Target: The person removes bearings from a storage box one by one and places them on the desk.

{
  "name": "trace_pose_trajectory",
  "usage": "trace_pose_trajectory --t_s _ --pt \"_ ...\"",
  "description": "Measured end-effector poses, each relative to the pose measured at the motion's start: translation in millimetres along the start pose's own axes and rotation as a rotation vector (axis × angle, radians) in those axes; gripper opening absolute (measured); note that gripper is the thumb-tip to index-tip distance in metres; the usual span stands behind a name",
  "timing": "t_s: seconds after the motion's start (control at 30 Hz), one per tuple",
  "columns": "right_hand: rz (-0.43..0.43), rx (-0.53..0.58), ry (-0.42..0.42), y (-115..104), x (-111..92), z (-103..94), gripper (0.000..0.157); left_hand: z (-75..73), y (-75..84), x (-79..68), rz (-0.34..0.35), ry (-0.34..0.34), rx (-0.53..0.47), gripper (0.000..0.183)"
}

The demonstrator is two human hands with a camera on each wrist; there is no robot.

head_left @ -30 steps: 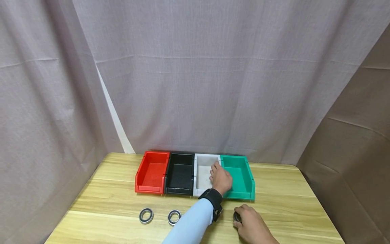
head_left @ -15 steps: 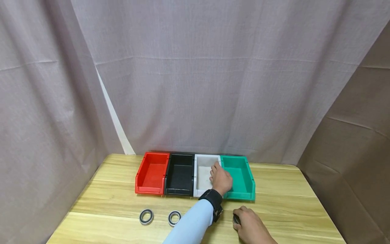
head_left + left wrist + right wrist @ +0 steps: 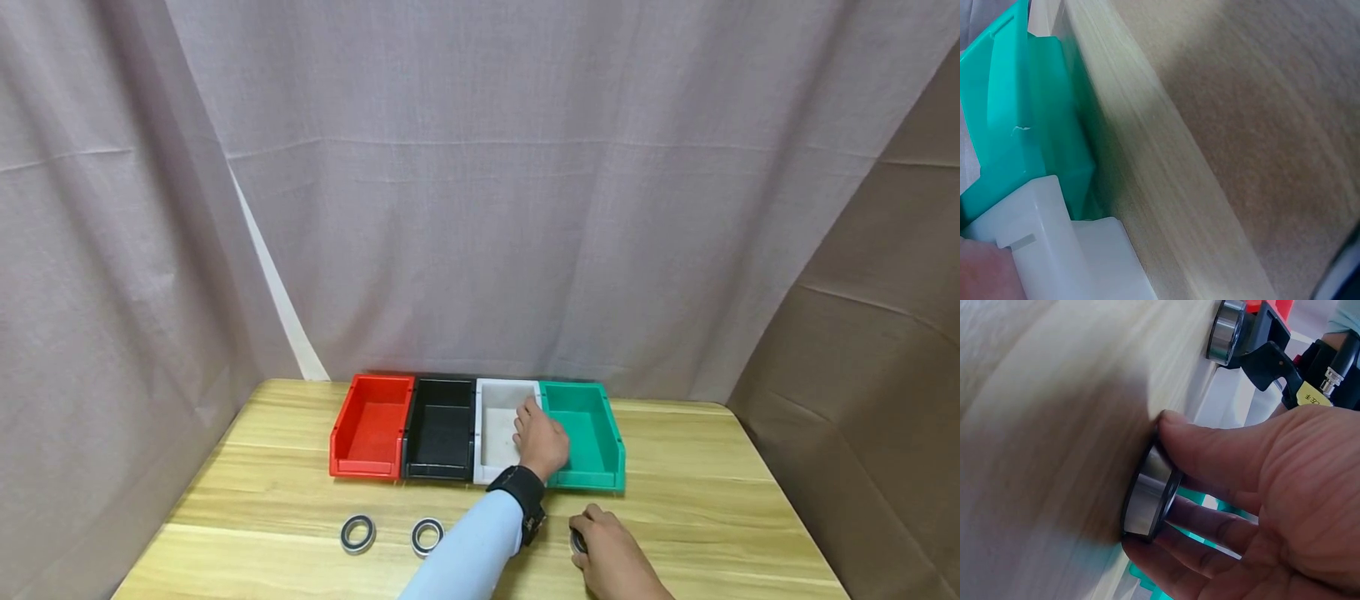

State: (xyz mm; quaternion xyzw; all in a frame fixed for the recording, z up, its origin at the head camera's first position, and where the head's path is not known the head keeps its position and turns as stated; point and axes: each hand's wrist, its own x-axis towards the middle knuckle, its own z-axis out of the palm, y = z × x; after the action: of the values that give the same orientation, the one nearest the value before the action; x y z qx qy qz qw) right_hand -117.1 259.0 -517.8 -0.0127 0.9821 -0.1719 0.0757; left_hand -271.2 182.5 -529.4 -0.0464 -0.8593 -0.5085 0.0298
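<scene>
My right hand (image 3: 618, 554) grips a ball bearing (image 3: 577, 542) at the front right of the table. In the right wrist view, thumb and fingers are around the rim of this bearing (image 3: 1147, 494), which lies flat, close on the wood. My left hand (image 3: 542, 437) rests over the wall between the white bin (image 3: 510, 475) and the green bin (image 3: 588, 481), fingers on the white side. The left wrist view catches only a patch of this hand (image 3: 988, 272) by the white rim; I cannot tell how its fingertips hold.
Two more bearings lie to the left, a leftmost bearing (image 3: 348, 546) and a middle bearing (image 3: 417, 547) close beside the left sleeve (image 3: 468, 546). A red bin (image 3: 367, 468) and a black bin (image 3: 438, 471) continue the row. Behind hangs a grey curtain (image 3: 450, 250).
My right hand has shifted slightly left and nearer with the bearing in its grip. The left hand stays in place at the bins; the whole view drifts a little.
</scene>
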Motion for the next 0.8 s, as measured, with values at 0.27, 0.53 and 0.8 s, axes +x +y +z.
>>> trace_pose_trajectory --t_s 0.27,0.53,0.8 --pt "0.005 0.014 -0.001 4.3 -1.0 -0.2 0.036 3.6 1.7 0.5 0.003 0.005 -0.002 0.054" --pt "-0.032 0.011 0.042 6.9 -3.9 1.9 0.035 6.9 -1.9 -1.4 0.024 0.057 0.057 0.054" --pt "-0.024 0.001 0.065 7.3 -2.1 -0.8 0.038 4.2 6.3 -0.5 0.043 0.067 0.124 0.058"
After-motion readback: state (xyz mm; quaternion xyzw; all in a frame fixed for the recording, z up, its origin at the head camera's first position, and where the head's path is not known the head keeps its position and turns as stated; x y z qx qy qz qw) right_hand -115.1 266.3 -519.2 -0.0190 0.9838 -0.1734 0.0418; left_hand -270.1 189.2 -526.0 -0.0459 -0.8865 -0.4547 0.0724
